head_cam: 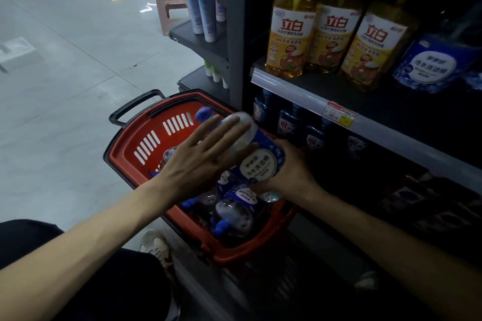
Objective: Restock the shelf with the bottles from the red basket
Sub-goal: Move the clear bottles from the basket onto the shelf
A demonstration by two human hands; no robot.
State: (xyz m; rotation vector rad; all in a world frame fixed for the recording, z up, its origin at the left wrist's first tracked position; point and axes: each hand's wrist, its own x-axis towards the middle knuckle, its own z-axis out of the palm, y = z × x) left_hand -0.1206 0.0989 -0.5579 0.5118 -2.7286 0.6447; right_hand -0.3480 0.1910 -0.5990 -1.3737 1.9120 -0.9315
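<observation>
- Head view: a blue bottle (pixel 257 154) with a round white label and a pale, whitish bottom end is held just above the red basket (pixel 154 122). It is clear plastic with a deep blue printed wrap.
- The bottle lies tilted, its long axis running from lower right to upper left; the pale bottom end points up and away toward the far rim of the basket, and the cap end is hidden under the right hand.
- The right hand (pixel 289 172) wraps the lower part of the bottle from the shelf side, its fingers (pixel 260 186) curled round it in a firm hold.
- The left hand (pixel 200 161) lies flat against the bottle's near side, its fingers (pixel 221 130) straight and spread, pressing on it rather than closing round it.
- More bottles of the same kind (pixel 232 212) lie on their sides in the basket, blue caps pointing various ways.
- The basket stands on the floor (pixel 65 73), right beside the dark shelf (pixel 300 86), its black handle (pixel 135 107) raised at the far end.
- On the shelf board above stand three yellow bottles (pixel 289 34) with pump tops, and just to their right a blue bottle like the held one (pixel 433 65), upright.
- On the lower shelf, darker blue bottles (pixel 289 120) stand in a row, near the held bottle.
- A pink stool (pixel 170 5) sits on the floor further back.
</observation>
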